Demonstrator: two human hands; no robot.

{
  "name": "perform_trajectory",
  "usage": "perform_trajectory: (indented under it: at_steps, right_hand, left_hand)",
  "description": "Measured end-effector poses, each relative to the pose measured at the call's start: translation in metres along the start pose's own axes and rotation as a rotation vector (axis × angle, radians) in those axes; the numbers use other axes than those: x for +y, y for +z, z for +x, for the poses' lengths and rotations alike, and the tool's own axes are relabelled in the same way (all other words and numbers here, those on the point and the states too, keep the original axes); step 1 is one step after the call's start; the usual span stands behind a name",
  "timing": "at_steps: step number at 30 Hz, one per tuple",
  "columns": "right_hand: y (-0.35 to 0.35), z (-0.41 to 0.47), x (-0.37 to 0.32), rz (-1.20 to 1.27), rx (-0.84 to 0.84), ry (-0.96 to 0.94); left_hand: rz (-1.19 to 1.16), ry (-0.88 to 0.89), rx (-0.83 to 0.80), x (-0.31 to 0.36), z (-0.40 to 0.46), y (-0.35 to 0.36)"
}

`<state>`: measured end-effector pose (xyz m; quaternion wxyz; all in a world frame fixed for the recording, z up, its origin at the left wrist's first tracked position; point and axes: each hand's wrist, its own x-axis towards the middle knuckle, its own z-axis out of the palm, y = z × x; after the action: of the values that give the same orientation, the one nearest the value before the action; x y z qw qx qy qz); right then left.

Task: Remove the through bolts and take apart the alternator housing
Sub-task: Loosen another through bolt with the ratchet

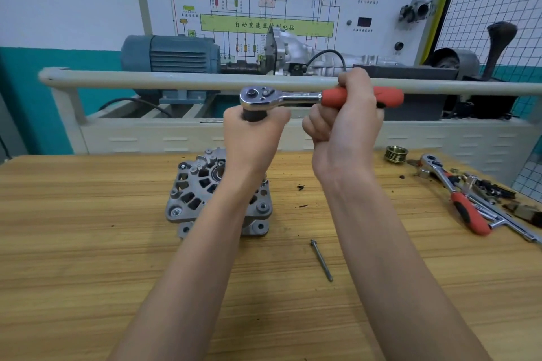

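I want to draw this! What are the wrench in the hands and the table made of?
The ratchet wrench looks like shiny polished metal at the head, since it glints silver, with an orange handle, probably rubber or plastic. The table looks like light wood, or a wood-look top, from its long streaky grain lines.

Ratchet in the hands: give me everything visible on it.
The chrome ratchet wrench with a red-orange rubber grip is held level in the air above the wooden table, head to the left. Its round polished head shows a drive hub and a small direction lever. A dark socket hangs below the head, wrapped by the left hand. The right hand grips the handle; the black-tipped handle end sticks out past it.
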<state>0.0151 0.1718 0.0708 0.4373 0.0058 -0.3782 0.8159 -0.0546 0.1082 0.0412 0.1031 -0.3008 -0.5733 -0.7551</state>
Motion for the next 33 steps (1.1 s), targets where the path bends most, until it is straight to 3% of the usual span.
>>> perform_trajectory:
  at_steps: [3,6,9,14,16,19,23,26,29,33]
  right_hand:
    - [-0.007,0.011,-0.010,-0.021,-0.146,0.155]
    - [-0.011,0.016,-0.015,-0.031,-0.292,0.252]
    - [-0.009,0.015,-0.012,-0.015,-0.234,0.220]
    - [0.001,-0.008,0.012,0.017,-0.065,-0.142]
    - [0.003,-0.013,0.015,0.034,-0.080,-0.174]
    - [0.000,-0.002,0.006,0.007,-0.127,-0.038]
    - [-0.011,0.018,-0.011,-0.033,-0.363,0.223]
    - [-0.015,0.022,-0.018,-0.048,-0.405,0.291]
    - [-0.013,0.018,-0.015,-0.024,-0.287,0.222]
    - [-0.002,0.000,0.003,0.022,-0.067,-0.001]
  left_hand:
    - [0.166,0.067,-0.436,0.004,0.008,-0.023]
    - [0.200,0.085,-0.611,0.008,0.005,-0.030]
    - [0.097,0.034,-0.510,0.007,0.004,-0.022]
    - [-0.056,-0.040,0.084,0.001,0.002,0.002]
    - [-0.057,-0.035,0.124,0.001,0.002,0.003]
    - [0.018,0.012,-0.137,0.003,0.005,-0.012]
    - [0.113,0.058,-0.586,0.007,0.006,-0.031]
    - [0.179,0.046,-0.695,0.010,0.002,-0.030]
    - [0.149,0.025,-0.554,0.010,0.002,-0.022]
    - [-0.020,-0.025,-0.024,0.002,0.002,-0.001]
